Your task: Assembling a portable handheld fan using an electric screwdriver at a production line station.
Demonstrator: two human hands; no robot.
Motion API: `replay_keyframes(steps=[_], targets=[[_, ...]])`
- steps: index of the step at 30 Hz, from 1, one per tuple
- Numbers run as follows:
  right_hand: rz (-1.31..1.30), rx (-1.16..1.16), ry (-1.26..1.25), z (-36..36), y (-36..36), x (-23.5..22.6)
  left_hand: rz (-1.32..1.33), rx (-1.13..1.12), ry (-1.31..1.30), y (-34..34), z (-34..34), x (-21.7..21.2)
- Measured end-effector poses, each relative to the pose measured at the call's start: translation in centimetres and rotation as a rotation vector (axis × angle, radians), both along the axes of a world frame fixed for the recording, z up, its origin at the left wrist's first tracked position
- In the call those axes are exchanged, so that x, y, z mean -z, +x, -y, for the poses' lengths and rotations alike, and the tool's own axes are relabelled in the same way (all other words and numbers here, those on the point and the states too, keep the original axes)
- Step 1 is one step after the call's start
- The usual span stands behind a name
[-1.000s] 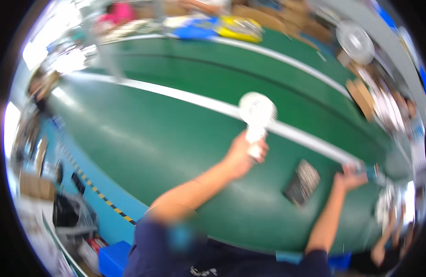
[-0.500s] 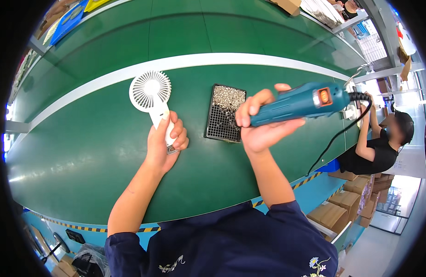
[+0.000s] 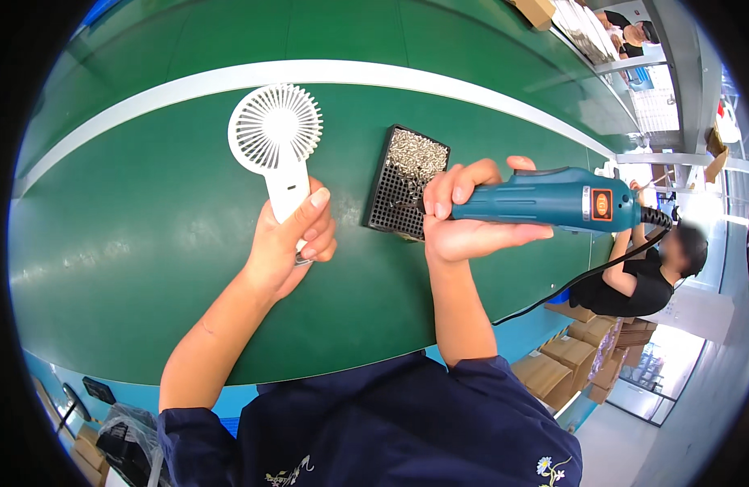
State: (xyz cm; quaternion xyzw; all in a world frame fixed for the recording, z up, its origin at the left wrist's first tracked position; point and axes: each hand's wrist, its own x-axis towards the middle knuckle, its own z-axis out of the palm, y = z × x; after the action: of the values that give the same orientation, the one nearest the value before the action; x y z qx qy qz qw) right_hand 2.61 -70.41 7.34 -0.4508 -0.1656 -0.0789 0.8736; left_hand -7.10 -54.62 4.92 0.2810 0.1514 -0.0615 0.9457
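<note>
My left hand (image 3: 297, 239) is closed round the handle of a white handheld fan (image 3: 277, 134), its round slatted head pointing away from me. In my right hand (image 3: 472, 211) lies a teal electric screwdriver (image 3: 545, 200), gripped near its front end, with its body stretching out to the right. Its tip is hidden by my fingers. Just left of that hand a black perforated tray (image 3: 380, 195) rests on the green table; small silvery screws (image 3: 419, 154) are heaped in its far part, and a few darker ones lie over the holes.
A black cable (image 3: 585, 284) trails from the screwdriver's back end. A white strip (image 3: 358, 73) crosses the green table (image 3: 147, 268). To the right a person in black (image 3: 638, 276) works at the table. Cardboard boxes (image 3: 545, 377) stand on the floor at the lower right.
The fan and my left hand appear larger and somewhat higher in view. My right hand and the screwdriver sit slightly further right and a little lower. The whole view has shifted a bit.
</note>
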Motion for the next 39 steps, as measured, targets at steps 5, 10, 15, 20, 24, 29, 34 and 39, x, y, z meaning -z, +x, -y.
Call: replay_keyframes(steps=[5,10,15,20,24,29,34,39], targets=[[-0.028,-0.019,-0.043,-0.1,0.1,0.4,-0.004,0.01,-0.009,0.0,-0.1,0.0],[0.069,0.051,-0.015,-0.3,-0.3,0.5,0.02,0.008,0.088,-0.3,0.3,0.4],[0.003,0.026,0.036,0.0,-0.7,-0.1,0.069,-0.033,0.146,-0.3,0.9,0.7],[0.04,-0.033,0.127,-0.4,-1.6,-2.4,0.15,0.084,0.253,0.5,0.9,1.1],[0.104,-0.191,0.226,-1.5,-2.3,-3.2,0.173,0.128,0.203,-0.1,0.1,0.5],[-0.231,-0.121,0.295,-1.8,-3.6,-4.2,0.217,0.138,0.253,-0.7,0.1,0.9],[-0.04,-0.083,0.164,2.0,-2.4,-1.5,0.247,0.12,0.249,-0.3,2.5,1.8],[-0.002,0.025,0.101,0.7,-2.6,-1.5,0.183,0.068,0.217,-0.7,2.7,1.9]])
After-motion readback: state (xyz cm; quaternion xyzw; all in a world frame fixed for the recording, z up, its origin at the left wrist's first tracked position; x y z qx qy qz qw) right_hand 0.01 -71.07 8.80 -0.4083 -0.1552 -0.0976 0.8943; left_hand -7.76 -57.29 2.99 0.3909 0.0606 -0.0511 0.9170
